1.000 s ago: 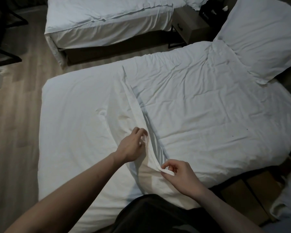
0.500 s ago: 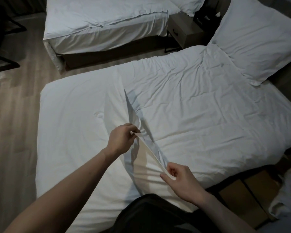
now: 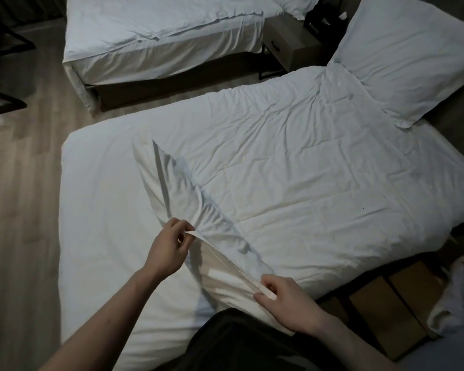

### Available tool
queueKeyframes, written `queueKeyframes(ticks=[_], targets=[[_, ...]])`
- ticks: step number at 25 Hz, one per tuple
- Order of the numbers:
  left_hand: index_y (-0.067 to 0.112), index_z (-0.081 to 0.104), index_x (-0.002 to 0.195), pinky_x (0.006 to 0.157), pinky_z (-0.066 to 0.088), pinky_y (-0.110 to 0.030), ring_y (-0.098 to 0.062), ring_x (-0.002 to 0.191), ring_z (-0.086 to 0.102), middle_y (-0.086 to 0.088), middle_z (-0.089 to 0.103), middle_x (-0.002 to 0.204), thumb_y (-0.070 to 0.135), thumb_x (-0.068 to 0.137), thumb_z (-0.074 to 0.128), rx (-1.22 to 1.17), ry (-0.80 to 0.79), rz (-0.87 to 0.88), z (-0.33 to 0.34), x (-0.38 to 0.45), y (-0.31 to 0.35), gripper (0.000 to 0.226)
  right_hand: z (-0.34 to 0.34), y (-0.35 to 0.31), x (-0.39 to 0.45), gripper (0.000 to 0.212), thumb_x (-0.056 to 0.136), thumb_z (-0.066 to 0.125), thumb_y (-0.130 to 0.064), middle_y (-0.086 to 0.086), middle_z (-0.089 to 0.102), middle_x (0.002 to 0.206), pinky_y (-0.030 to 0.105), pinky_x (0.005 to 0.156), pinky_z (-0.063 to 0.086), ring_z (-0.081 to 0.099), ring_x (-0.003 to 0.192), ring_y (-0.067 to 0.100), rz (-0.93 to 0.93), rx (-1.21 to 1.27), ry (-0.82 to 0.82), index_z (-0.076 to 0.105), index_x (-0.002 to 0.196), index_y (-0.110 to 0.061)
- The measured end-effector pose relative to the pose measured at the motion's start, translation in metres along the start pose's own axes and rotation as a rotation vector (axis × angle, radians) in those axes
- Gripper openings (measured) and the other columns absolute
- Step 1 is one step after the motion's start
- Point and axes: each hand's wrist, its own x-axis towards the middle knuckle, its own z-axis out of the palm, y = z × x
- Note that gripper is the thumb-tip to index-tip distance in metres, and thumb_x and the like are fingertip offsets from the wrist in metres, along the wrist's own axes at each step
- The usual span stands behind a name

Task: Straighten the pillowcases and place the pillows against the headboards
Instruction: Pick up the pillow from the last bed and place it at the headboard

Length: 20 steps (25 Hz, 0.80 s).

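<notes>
From the head view, two beds show: the near bed point(image 3: 105, 210) under the hands and a second bed point(image 3: 145, 30) across the wooden floor point(image 3: 19, 210). A white cloth point(image 3: 279, 183), probably a cover or large pillowcase, lies spread over the near bed. Both hands work its lifted edge: the left hand point(image 3: 169, 250) pinches the hem between thumb and fingers, and the right hand point(image 3: 284, 298) pinches the same hem nearer the body, so the edge runs taut between them. One pillow point(image 3: 413, 57) lies at the far right end of the near bed. One nightstand point(image 3: 287, 46) sits between the beds.
</notes>
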Motion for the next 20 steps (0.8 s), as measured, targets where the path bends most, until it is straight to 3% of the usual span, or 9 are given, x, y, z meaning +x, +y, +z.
queueKeyframes(ticks=[3,5,7,10,14,20], targets=[[0.029,0.067,0.112,0.077,0.054,-0.031,-0.003,0.082,0.066,0.017,0.051,0.128,0.020,0.096,0.064,0.055,0.001,0.008,0.001,0.020,-0.010,0.019,-0.010,0.002,-0.002,0.035,0.089,0.063,-0.044,-0.005,0.052,0.066,0.032,0.064,0.042,0.049,0.064,0.005,0.003,0.047,0.056,0.049,0.077,-0.015],[0.028,0.065,0.122,0.081,0.057,-0.035,-0.012,0.086,0.070,0.010,0.047,0.144,0.024,0.096,0.065,0.159,-0.067,0.021,0.002,0.045,-0.015,0.026,-0.029,0.012,0.001,0.032,0.088,0.066,-0.040,0.000,0.052,0.066,0.039,0.068,0.047,0.048,0.063,0.006,0.011,0.077,0.161,0.049,0.075,-0.016],[0.027,0.065,0.122,0.082,0.057,-0.038,-0.022,0.099,0.070,0.005,0.049,0.145,0.027,0.094,0.067,0.264,-0.122,0.027,0.006,0.075,-0.009,0.028,-0.053,0.022,0.006,0.031,0.087,0.067,-0.038,0.008,0.055,0.069,0.043,0.070,0.049,0.052,0.064,0.016,0.010,0.066,0.241,0.048,0.074,-0.018],[0.022,0.071,0.109,0.080,0.055,-0.037,-0.025,0.107,0.068,0.004,0.063,0.129,0.026,0.092,0.069,0.315,-0.109,0.099,0.018,0.126,0.033,0.018,-0.095,0.024,0.013,0.032,0.088,0.068,-0.036,0.010,0.053,0.070,0.045,0.066,0.048,0.047,0.060,0.012,-0.041,0.046,0.299,0.047,0.073,-0.016],[0.025,0.072,0.096,0.073,0.051,-0.034,-0.026,0.096,0.069,0.003,0.074,0.101,0.024,0.093,0.059,0.415,-0.170,0.064,0.049,0.173,0.097,0.013,-0.159,0.029,0.025,0.032,0.089,0.070,-0.028,0.011,0.051,0.070,0.037,0.061,0.040,0.044,0.063,0.007,-0.095,0.094,0.341,0.047,0.072,-0.012],[0.015,0.057,0.079,0.069,0.052,-0.039,-0.022,0.072,0.062,-0.007,0.069,0.079,0.029,0.096,0.057,-0.092,0.081,-0.065,0.087,0.219,0.209,0.021,-0.261,0.099,0.032,0.036,0.090,0.071,-0.025,-0.004,0.043,0.063,0.033,0.063,0.036,0.043,0.062,0.007,-0.046,0.216,0.369,0.044,0.070,-0.013]])
